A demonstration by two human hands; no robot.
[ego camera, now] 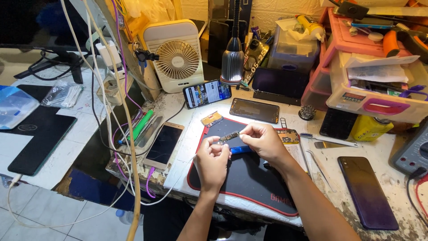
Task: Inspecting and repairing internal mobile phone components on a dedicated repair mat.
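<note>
Pinching a small circuit board [229, 137], both hands [236, 149] hover over the red-edged mat [249, 178], phones crowding round.

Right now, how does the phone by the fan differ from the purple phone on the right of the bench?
The phone by the fan has a lit screen showing pictures; the purple phone shows no lit screen, only a dark glossy surface. The phone by the fan lies crosswise at the back; the purple phone lies lengthwise near the front edge. Both lie flat, untouched by either hand.

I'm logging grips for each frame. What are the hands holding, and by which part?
Both hands hold one small circuit board: left hand pinches its lower-left end, right hand its upper-right end.
</note>
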